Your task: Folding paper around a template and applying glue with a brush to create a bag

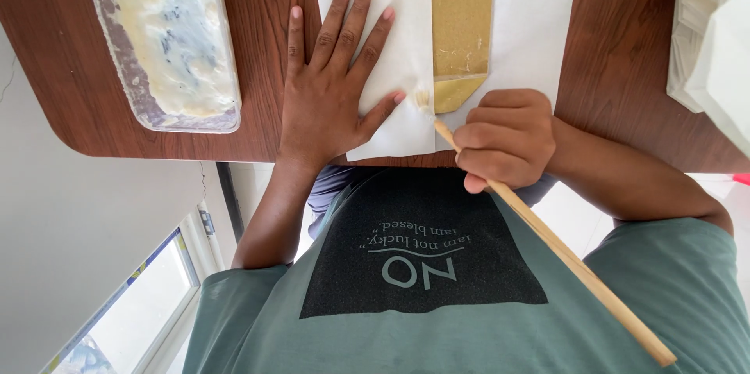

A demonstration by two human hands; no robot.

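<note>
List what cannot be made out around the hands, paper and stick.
Head view:
- wooden stick tip: blurred, partly behind the right hand.
- brown strip and white paper: far ends cut off by the top edge.
- paper under the left hand: covered by the palm.
- plastic tub contents: pale smear, unclear.
</note>
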